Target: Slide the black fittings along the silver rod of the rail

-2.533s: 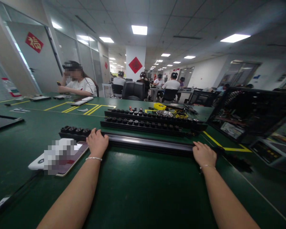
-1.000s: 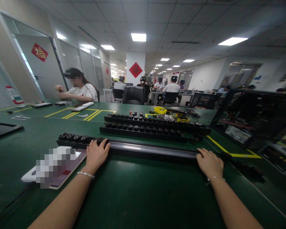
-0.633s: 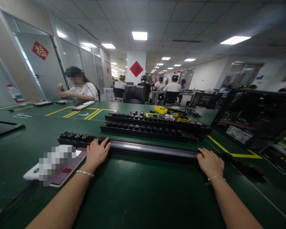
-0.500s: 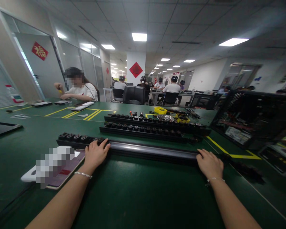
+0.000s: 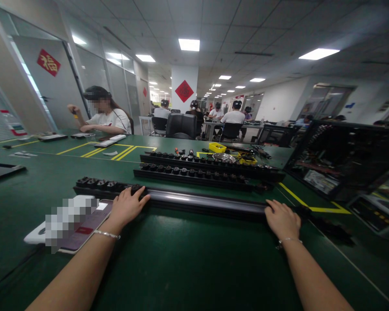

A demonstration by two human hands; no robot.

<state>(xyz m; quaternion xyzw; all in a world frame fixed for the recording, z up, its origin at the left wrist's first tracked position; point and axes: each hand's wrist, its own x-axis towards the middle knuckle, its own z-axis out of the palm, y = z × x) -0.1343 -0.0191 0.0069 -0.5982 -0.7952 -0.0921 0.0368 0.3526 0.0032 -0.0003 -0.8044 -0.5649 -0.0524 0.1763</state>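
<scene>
A long black power strip (image 5: 201, 198) lies across the green table in front of me, with several round sockets at its left end and a smooth, shiny stretch to the right. My left hand (image 5: 128, 206) grips it where the sockets meet the smooth part, thumb and forefinger apart around the last socket. Near the right end my right hand (image 5: 281, 219) holds the strip with its fingers bent over the top. The undersides of both hands are hidden.
Two more socket strips lie behind, the nearer strip (image 5: 194, 177) parallel to mine. A phone (image 5: 84, 230) and a white device (image 5: 35, 233) are at left. A yellow bin (image 5: 217, 147) stands at the back, an open black case (image 5: 337, 160) at right. A co-worker (image 5: 106, 116) sits across the table.
The whole view has shifted slightly, so the table and strips appear a little higher and further left. Both hands keep their places on the strip.
</scene>
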